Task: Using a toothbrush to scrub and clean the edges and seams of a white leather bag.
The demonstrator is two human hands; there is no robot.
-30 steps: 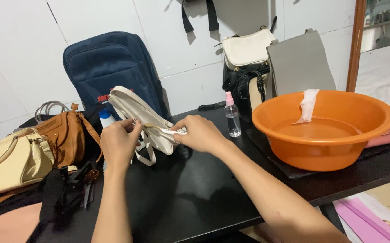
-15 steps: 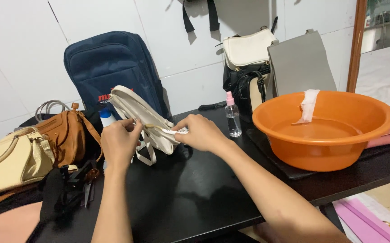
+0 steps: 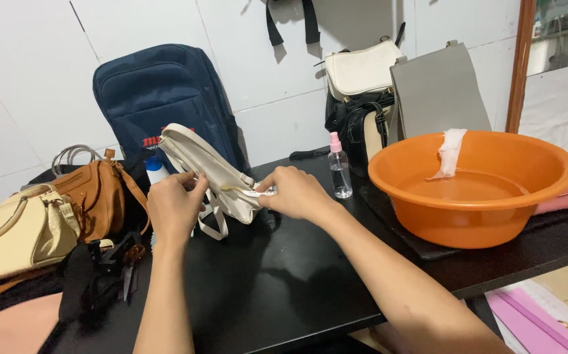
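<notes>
Both hands work on a cream handbag propped on the black surface: the left hand pinches its edge, grip clenched on it, while the right hand grasps its side. Beyond stand a spray bottle, an orange basin and a navy backpack.

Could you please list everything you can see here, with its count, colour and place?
small bag: one, off-white, table centre, held by both hands
backpack: one, navy, upright against wall
handbag: one, tan, far left
handbag: one, cream, left edge
basin: one, orange, right, holding water
cloth: one, white, over basin rim
spray bottle: one, clear with pink top, beside basin
bags: several, cream, black, grey, at back
table: one, black
left hand: on bag
right hand: on bag
</notes>
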